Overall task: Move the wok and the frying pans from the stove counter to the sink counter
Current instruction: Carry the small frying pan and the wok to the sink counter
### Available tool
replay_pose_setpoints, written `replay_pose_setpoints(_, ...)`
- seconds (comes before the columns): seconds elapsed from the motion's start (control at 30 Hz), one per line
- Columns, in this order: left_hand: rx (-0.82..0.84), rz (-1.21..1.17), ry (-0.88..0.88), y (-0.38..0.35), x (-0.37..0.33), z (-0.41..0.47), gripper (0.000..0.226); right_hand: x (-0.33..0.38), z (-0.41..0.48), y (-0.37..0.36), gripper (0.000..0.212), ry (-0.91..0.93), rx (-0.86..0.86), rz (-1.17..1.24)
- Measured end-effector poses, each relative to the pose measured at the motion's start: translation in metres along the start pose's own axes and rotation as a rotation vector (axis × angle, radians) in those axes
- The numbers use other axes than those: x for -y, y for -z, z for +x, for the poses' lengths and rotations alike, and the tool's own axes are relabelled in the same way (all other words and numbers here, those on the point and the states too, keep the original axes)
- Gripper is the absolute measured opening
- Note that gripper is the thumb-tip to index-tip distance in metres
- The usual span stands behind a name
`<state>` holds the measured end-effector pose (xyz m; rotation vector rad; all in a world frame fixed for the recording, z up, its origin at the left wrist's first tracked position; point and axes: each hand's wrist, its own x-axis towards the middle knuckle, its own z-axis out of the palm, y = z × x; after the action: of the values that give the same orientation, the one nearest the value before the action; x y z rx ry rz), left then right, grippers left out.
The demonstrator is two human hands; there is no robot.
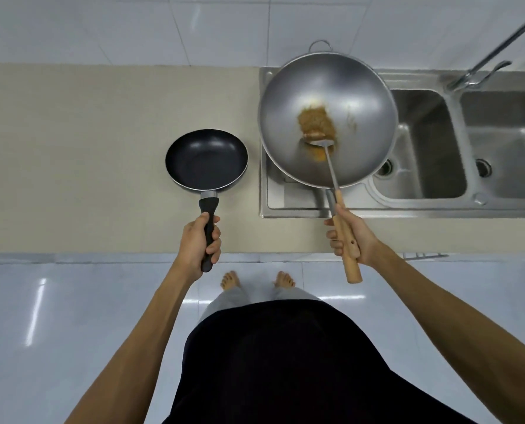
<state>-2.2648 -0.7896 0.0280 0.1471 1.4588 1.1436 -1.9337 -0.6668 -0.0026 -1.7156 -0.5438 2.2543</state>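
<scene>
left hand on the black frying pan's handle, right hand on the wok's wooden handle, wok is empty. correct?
Not quite: the wok is not empty. The head view shows brown food residue and a metal spatula inside. The rest holds: left hand grips the black frying pan, right hand the wooden handle.

The one camera sits on my head and looks almost straight down, wide-angled, so straight lines bow near the edges. The beige stone table crosses the upper half of the frame, the glossy white tiled floor fills the lower half, and my own dark-clothed body takes the bottom centre, close up.
</scene>
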Motion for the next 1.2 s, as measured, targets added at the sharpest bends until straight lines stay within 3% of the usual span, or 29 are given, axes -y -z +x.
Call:
replay_pose_setpoints(0.43, 0.103, 0.1, 0.023, 0.018, -0.074, 0.088, 0.028, 0.011, 0.011, -0.032, 0.04, -0.005, -0.017, 0.046)
replay_pose_setpoints(0.87, 0.106, 0.128, 0.012, 0.033, -0.089, 0.131, 0.03, 0.022, 0.024, -0.048, 0.025, 0.013, -0.071, -0.035)
replay_pose_setpoints(1.03, 0.038, 0.284, 0.005, 0.037, -0.083, 0.14, 0.031, 0.019, 0.028, -0.056, 0.022, 0.104, -0.264, -0.226)
replay_pose_setpoints(1.2, -0.01, 0.471, -0.061, 0.043, -0.071, 0.146, 0.012, 0.011, 0.039, -0.065, 0.017, 0.225, -0.551, -0.543)
